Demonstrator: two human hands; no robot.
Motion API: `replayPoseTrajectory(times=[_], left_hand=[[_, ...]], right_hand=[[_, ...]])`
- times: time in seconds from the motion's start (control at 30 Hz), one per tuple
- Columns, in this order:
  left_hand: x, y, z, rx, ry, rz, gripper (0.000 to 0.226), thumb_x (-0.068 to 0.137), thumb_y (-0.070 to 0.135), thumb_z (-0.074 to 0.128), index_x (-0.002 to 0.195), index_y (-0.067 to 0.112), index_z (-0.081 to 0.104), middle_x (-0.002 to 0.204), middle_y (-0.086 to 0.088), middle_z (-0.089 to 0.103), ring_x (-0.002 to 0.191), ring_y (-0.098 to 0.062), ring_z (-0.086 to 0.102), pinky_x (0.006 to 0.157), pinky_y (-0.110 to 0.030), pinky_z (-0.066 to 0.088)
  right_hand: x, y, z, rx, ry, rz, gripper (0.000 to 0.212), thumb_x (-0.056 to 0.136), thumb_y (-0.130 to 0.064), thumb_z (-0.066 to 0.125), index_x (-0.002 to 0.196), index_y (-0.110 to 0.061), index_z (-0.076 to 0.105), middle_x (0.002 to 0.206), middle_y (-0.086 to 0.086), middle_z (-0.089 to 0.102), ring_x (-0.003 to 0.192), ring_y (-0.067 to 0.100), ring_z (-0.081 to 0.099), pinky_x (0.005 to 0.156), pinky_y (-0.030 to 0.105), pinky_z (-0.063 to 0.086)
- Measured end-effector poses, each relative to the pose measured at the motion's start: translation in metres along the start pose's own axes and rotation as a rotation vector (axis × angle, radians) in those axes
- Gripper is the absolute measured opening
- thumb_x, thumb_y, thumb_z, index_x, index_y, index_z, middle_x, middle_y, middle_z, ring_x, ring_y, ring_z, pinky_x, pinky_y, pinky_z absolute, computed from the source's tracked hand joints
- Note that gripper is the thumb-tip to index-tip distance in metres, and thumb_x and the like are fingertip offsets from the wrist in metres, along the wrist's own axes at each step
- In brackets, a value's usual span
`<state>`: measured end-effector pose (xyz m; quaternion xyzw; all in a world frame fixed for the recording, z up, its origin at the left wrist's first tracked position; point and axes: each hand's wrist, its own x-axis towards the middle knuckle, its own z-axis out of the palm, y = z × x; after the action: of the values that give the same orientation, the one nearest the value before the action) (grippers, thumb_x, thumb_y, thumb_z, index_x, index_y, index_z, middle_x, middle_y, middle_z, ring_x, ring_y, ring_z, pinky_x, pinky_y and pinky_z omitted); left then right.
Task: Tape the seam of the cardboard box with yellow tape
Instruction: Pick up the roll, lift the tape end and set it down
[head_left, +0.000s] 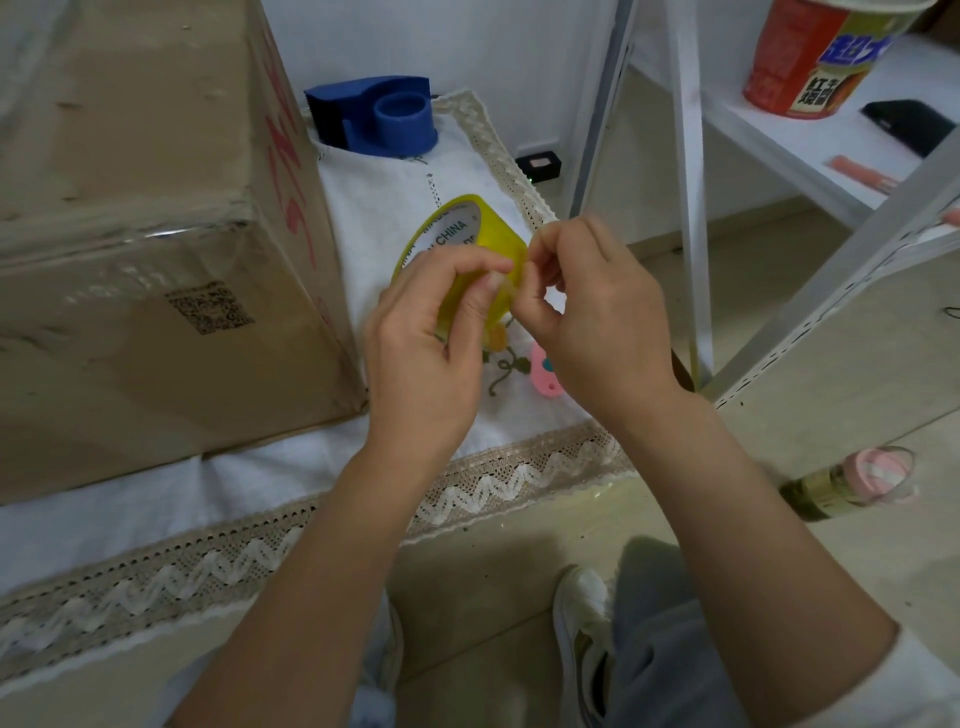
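A large cardboard box (145, 249) stands on the left of a white cloth, its top sealed with clear tape and red writing on its right side. To the right of the box, above the cloth, my left hand (426, 358) grips a roll of yellow tape (467, 234) from below. My right hand (587, 312) pinches at the roll's outer edge with thumb and forefinger. Whether a free tape end is lifted is hidden by my fingers.
A blue tape dispenser (384, 117) sits behind the roll on the lace-edged white cloth (260, 467). A small pink object (545, 371) lies under my right hand. A white metal shelf (779, 140) with a noodle cup (810, 57) stands at the right. My shoes are on the floor below.
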<state>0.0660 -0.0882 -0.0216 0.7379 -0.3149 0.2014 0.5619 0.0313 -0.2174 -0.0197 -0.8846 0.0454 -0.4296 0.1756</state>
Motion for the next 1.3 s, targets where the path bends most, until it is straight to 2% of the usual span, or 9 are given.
replayPoseTrajectory(times=[0.17, 0.33, 0.43, 0.6, 0.8, 0.93, 1.1, 1.23, 1.3], left_hand=[[0.003, 0.000, 0.000, -0.038, 0.039, -0.071, 0.010, 0.098, 0.010, 0.059, 0.098, 0.008, 0.069, 0.088, 0.019, 0.061, 0.081, 0.002, 0.058, 0.075, -0.017, 0.044], [0.002, -0.002, -0.003, -0.071, 0.055, -0.108, 0.010, 0.099, 0.014, 0.057, 0.098, 0.011, 0.067, 0.088, 0.018, 0.061, 0.080, -0.004, 0.059, 0.071, -0.028, 0.050], [0.002, -0.002, -0.003, -0.066, 0.039, -0.098, 0.010, 0.099, 0.013, 0.057, 0.098, 0.011, 0.067, 0.088, 0.019, 0.060, 0.079, -0.003, 0.057, 0.071, -0.026, 0.049], [0.001, -0.002, -0.005, -0.049, 0.017, -0.074, 0.011, 0.099, 0.012, 0.056, 0.099, 0.011, 0.067, 0.090, 0.019, 0.060, 0.080, 0.001, 0.057, 0.073, -0.018, 0.045], [-0.001, 0.000, -0.002, -0.108, 0.040, -0.104, 0.010, 0.099, 0.009, 0.056, 0.097, 0.015, 0.065, 0.088, 0.016, 0.062, 0.080, -0.010, 0.059, 0.072, -0.024, 0.047], [-0.001, 0.002, -0.001, -0.145, 0.061, -0.133, 0.010, 0.099, 0.008, 0.057, 0.097, 0.014, 0.065, 0.087, 0.016, 0.062, 0.078, 0.003, 0.057, 0.070, -0.015, 0.046], [-0.002, 0.002, 0.001, -0.194, 0.068, -0.164, 0.010, 0.098, 0.006, 0.057, 0.097, 0.012, 0.065, 0.086, 0.014, 0.062, 0.079, 0.004, 0.057, 0.071, -0.012, 0.045], [0.007, -0.001, -0.001, -0.207, 0.109, -0.168, 0.009, 0.099, 0.009, 0.056, 0.097, 0.013, 0.062, 0.087, 0.010, 0.062, 0.083, -0.005, 0.059, 0.075, -0.022, 0.048], [0.010, -0.003, -0.003, -0.190, 0.119, -0.158, 0.009, 0.100, 0.010, 0.055, 0.097, 0.014, 0.062, 0.089, 0.011, 0.062, 0.085, -0.005, 0.059, 0.076, -0.023, 0.048]], right_hand=[[-0.006, -0.006, 0.001, 0.189, -0.075, 0.057, 0.012, 0.089, -0.014, 0.055, 0.087, -0.003, 0.060, 0.084, 0.007, 0.058, 0.072, 0.021, 0.057, 0.063, 0.041, 0.051], [-0.004, -0.004, -0.006, 0.443, -0.090, 0.269, 0.017, 0.094, -0.018, 0.063, 0.110, -0.012, 0.064, 0.101, 0.000, 0.063, 0.088, 0.008, 0.062, 0.076, 0.023, 0.054], [-0.002, -0.005, -0.007, 0.462, -0.096, 0.252, 0.015, 0.093, -0.015, 0.067, 0.106, -0.010, 0.071, 0.097, 0.000, 0.067, 0.086, 0.006, 0.065, 0.074, 0.013, 0.050], [0.001, -0.002, -0.011, 0.484, -0.101, 0.242, 0.007, 0.090, -0.012, 0.069, 0.096, -0.011, 0.072, 0.087, -0.008, 0.066, 0.083, 0.007, 0.066, 0.075, 0.016, 0.053], [-0.002, 0.000, -0.007, 0.440, -0.098, 0.095, 0.009, 0.094, -0.006, 0.062, 0.097, 0.000, 0.068, 0.089, 0.008, 0.068, 0.083, 0.017, 0.065, 0.080, 0.024, 0.055], [-0.003, 0.001, -0.005, 0.367, -0.060, 0.021, 0.010, 0.095, -0.004, 0.060, 0.095, 0.003, 0.067, 0.088, 0.009, 0.066, 0.081, 0.014, 0.060, 0.077, 0.030, 0.054], [-0.002, 0.002, -0.005, 0.351, -0.043, -0.038, 0.008, 0.094, 0.001, 0.059, 0.092, 0.004, 0.066, 0.086, 0.011, 0.063, 0.077, 0.020, 0.058, 0.072, 0.036, 0.051], [-0.012, -0.005, 0.000, 0.371, -0.174, -0.075, 0.003, 0.091, 0.001, 0.063, 0.090, 0.002, 0.066, 0.117, 0.018, 0.062, 0.104, 0.023, 0.061, 0.092, 0.028, 0.048], [-0.014, -0.011, 0.000, 0.515, -0.171, 0.102, 0.002, 0.091, -0.004, 0.064, 0.089, -0.005, 0.065, 0.126, 0.014, 0.062, 0.119, 0.020, 0.060, 0.101, 0.031, 0.048]])
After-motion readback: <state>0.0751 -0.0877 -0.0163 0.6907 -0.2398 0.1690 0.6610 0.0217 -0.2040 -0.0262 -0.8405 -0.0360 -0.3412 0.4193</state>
